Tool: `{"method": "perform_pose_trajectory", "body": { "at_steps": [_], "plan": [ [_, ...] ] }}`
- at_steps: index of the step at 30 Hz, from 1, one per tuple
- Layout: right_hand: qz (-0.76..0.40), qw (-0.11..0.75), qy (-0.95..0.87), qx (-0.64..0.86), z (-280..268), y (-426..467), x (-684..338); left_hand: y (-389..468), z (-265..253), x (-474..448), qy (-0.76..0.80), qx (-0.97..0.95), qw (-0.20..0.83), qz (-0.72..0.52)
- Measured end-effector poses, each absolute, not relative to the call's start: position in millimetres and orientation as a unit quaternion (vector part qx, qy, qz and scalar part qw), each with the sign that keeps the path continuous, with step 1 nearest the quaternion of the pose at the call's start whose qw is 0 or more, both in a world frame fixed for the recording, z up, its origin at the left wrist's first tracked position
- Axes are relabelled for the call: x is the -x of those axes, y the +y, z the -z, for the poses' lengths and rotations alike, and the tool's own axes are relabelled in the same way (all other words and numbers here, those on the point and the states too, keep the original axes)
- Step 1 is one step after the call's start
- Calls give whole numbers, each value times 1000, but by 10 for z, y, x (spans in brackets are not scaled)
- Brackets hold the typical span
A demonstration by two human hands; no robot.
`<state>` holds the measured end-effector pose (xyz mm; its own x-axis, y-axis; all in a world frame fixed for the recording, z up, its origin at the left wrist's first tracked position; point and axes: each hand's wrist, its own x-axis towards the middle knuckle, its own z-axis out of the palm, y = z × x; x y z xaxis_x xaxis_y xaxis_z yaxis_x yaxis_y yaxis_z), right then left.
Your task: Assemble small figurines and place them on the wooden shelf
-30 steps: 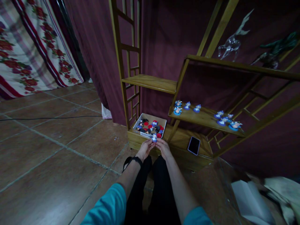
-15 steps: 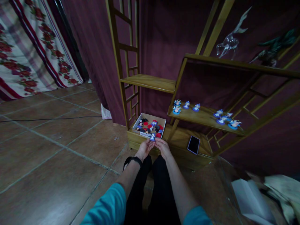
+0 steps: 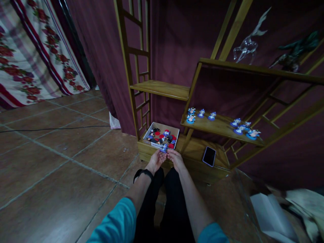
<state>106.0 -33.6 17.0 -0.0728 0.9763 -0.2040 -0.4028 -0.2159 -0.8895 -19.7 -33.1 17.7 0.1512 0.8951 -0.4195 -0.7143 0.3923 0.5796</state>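
Note:
A small blue-and-white figurine on a purple base is held between my two hands, just in front of the box. My left hand grips the base at its left side. From the right, the fingers of my right hand close on the same figurine. Right behind it stands an open cardboard box with several figurines on red and dark bases inside. More figurines stand on the wooden shelf to the right, in a left group and a right group.
A phone lies on the lower board. A glass deer and a dark green sculpture stand on the upper shelf. A white box sits on the floor at right, and a black cable crosses the floor at left.
The figurine has turned and tilted slightly between my fingers, its base shifting a little to the left. My arms have hardly moved.

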Motion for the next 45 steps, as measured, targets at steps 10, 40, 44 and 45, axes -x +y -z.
{"method": "perform_pose_trajectory", "body": {
  "at_steps": [10,40,44,45],
  "plan": [
    [-647,537,-336,424,-213,-352,-1056,-351,-180,169,378,-147,731,-549],
    [-650,568,-315,394,-132,-303,-1090,-386,-136,154,367,-209,713,-560],
    [-644,573,-311,400,-122,-304,-1088,-372,-116,151,369,-214,713,-557],
    [-642,574,-311,403,-121,-303,-1087,-368,-111,150,369,-215,713,-556]
  ]
}}
